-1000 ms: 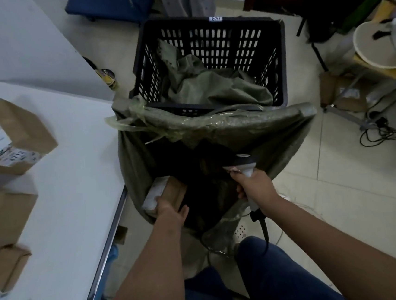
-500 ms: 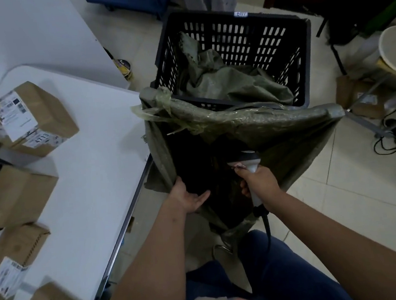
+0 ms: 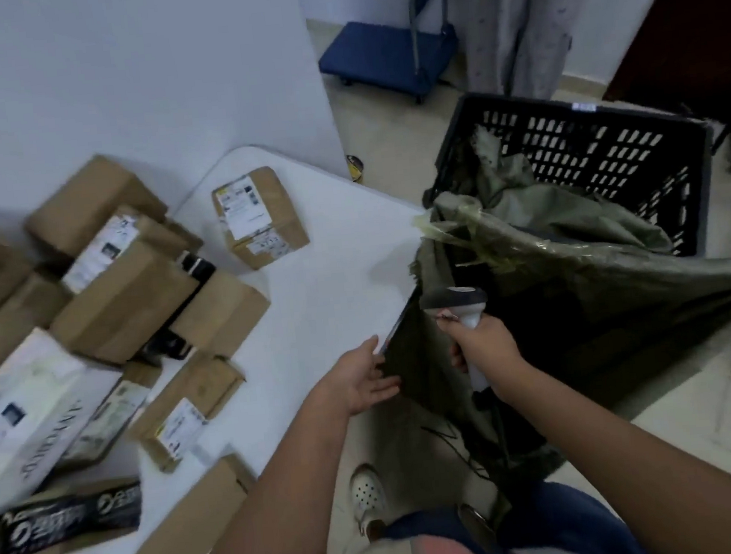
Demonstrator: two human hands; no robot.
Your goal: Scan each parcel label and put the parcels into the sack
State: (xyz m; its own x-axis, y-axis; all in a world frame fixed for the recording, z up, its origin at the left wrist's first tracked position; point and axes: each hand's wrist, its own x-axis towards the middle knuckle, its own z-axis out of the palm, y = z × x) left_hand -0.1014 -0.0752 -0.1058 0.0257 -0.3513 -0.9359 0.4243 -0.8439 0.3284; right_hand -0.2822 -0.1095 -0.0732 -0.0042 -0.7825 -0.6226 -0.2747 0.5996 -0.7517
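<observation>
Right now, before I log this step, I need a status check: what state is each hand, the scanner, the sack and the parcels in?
left hand: open, empty, at the table edge.
right hand: grips the scanner handle.
scanner: held upright beside the sack.
sack: mouth open, hung beside the table.
labelled parcel: on the table, apart from the pile.
parcel pile: stacked, on the table.
black crate: holds crumpled sacking.

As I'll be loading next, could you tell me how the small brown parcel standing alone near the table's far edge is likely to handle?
The lone parcel looks like a stiff cardboard box, so it should probably keep its shape when gripped. It sits flat on the table, so it is unlikely to roll. Its small size suggests a one-hand lift; its weight cannot be judged.
</observation>
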